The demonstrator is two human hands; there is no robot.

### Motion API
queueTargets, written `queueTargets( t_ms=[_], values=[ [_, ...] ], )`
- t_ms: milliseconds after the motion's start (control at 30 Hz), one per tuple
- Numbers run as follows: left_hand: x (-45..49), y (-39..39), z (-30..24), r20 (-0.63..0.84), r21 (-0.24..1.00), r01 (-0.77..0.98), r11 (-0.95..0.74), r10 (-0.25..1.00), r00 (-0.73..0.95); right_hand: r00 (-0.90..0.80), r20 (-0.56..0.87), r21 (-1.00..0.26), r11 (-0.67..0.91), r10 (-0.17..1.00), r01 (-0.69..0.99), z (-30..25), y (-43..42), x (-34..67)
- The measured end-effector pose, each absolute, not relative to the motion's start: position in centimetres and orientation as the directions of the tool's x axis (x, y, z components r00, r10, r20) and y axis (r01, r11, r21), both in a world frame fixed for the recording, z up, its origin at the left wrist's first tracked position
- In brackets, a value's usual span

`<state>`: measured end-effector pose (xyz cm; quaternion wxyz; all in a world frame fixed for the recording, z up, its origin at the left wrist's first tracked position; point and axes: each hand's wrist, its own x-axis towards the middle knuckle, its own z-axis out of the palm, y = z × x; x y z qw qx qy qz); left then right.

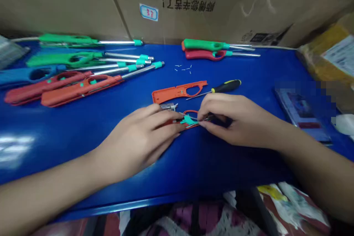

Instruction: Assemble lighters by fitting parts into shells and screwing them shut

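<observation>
On the blue table lies an opened orange lighter body with a teal trigger piece. My left hand lies over its left end, fingers pressed down on it beside a small metal part. My right hand pinches the body's right end, fingers closed on it near the teal piece. The matching orange shell half lies just behind, with a black and yellow screwdriver beside it.
Several long-nosed lighters in green, blue, red and orange lie at the back left, two more at the back centre. Tiny screws are scattered between. Cardboard boxes line the back. A flat packet lies at right.
</observation>
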<state>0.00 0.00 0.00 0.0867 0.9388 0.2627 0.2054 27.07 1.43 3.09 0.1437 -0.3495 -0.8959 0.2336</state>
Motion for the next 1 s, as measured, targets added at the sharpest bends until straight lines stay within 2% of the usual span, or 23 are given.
queueTargets(
  t_ms=[433, 700, 1000],
  values=[
    [0.2, -0.3, 0.8, 0.319, 0.229, 0.473, -0.851, 0.525, 0.789, -0.702, 0.081, -0.534, 0.625, 0.708, 0.569, 3.2, 1.8, 27.2],
    [-0.2, -0.3, 0.5, 0.311, 0.23, 0.466, -0.854, 0.519, 0.796, -0.752, 0.092, -0.35, 0.729, 0.652, 0.589, 3.7, 0.5, 27.6],
    [-0.2, -0.3, 0.6, 0.334, 0.239, 0.463, -0.853, 0.52, 0.786, -0.764, 0.143, -0.328, 0.759, 0.629, 0.563, 3.6, -0.3, 27.2]
  ],
)
